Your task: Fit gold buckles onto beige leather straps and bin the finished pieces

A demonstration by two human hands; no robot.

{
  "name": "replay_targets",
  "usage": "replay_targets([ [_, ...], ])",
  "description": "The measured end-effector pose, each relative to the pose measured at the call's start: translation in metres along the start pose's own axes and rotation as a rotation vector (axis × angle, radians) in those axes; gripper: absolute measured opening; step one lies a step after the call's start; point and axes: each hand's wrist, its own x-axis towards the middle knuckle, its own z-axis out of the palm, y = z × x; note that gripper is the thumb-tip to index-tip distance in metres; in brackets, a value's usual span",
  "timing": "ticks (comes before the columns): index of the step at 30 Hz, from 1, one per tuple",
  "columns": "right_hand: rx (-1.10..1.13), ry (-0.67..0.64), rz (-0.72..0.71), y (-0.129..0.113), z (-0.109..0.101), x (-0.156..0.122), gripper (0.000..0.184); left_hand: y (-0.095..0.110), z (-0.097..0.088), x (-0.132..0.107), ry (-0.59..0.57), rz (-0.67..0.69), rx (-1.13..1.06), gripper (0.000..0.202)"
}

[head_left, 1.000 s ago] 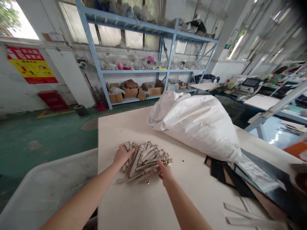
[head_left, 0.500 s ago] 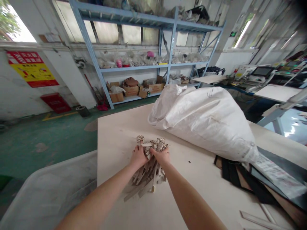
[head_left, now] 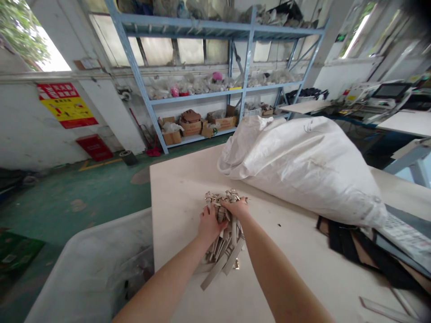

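Observation:
On the pale tabletop lies a bundle of beige straps with metal buckles gathered at its far end. My left hand is wrapped round the left side of the bundle, fingers curled over the straps. From the right, my right hand grips the bundle close to the buckles. Strap ends fan out toward me below the hands, and a gold-coloured metal piece shows beside them. Parts of the straps are hidden under both palms.
A big white sack lies behind and to the right. Black and tan strips stick out from under its right end. A translucent plastic bin stands at the table's left edge. Blue shelving holds bags and boxes.
The camera view has turned a little to the left. My left hand has moved nearer to the right hand, and the bundle looks narrower between them.

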Motion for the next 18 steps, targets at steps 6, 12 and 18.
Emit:
replay_targets([
  [6,-0.075,-0.044,-0.118,0.018,-0.001,-0.013,0.118,-0.004,-0.002,-0.039,-0.061,-0.068,-0.190,0.095],
  [12,-0.070,-0.093,-0.198,0.049,-0.005,-0.049,0.110,-0.001,0.009,-0.089,0.023,-0.188,-0.483,0.092],
  [18,0.046,-0.166,-0.243,0.075,-0.005,-0.081,0.090,-0.001,0.014,-0.109,-0.013,-0.393,-0.700,0.101],
])
